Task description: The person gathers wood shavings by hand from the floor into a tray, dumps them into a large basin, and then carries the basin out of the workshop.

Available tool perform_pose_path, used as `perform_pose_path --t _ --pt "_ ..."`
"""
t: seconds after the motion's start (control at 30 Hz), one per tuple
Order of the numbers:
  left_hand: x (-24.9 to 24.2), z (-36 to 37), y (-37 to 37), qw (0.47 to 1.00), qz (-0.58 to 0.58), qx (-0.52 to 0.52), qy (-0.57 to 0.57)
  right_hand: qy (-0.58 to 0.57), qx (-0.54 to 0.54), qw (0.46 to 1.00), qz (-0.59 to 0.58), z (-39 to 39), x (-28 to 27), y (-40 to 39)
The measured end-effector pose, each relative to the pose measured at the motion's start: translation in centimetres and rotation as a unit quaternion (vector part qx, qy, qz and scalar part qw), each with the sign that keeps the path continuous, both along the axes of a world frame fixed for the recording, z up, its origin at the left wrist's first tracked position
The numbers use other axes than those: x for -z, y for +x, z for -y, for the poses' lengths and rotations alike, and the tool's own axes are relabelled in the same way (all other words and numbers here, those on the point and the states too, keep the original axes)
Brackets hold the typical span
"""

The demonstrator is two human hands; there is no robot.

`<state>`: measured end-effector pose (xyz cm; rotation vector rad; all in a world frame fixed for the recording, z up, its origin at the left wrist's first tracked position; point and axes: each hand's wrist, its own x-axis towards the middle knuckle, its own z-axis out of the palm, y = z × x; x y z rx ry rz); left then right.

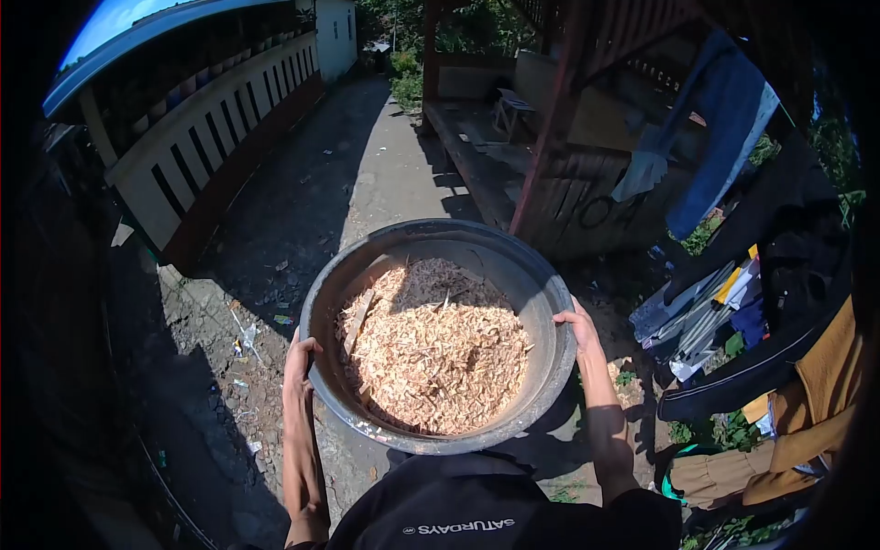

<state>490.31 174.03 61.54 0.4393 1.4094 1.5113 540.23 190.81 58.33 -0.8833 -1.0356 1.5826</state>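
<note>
A large round dark basin [541,284] is held out in front of my body, well above the ground. Pale wood shavings [440,357] are heaped inside it, with a flat strip of wood [358,323] lying on their left side. My left hand [299,357] is closed on the basin's left rim, thumb over the edge. On the opposite side, my right hand [579,328] grips the right rim the same way. The fingers under the rim are hidden on both sides.
A concrete path [390,170] runs ahead, with litter along its left side. A low slatted wall [215,128] borders it on the left. On the right stand a wooden platform [481,160] with posts and hanging laundry [825,367].
</note>
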Motion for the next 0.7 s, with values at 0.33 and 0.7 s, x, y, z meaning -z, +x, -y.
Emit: perform_pose_path --t 0.33,0.7 --pt "1.7 -26.3 -5.6 0.998 0.01 -0.004 0.067 -0.043 0.016 0.999 -0.003 -26.6 2.5 -5.6" --pt "6.5 -54.0 -12.4 0.998 -0.014 -0.066 0.007 -0.076 -0.052 0.995 0.025 -63.8 11.3 -13.7"
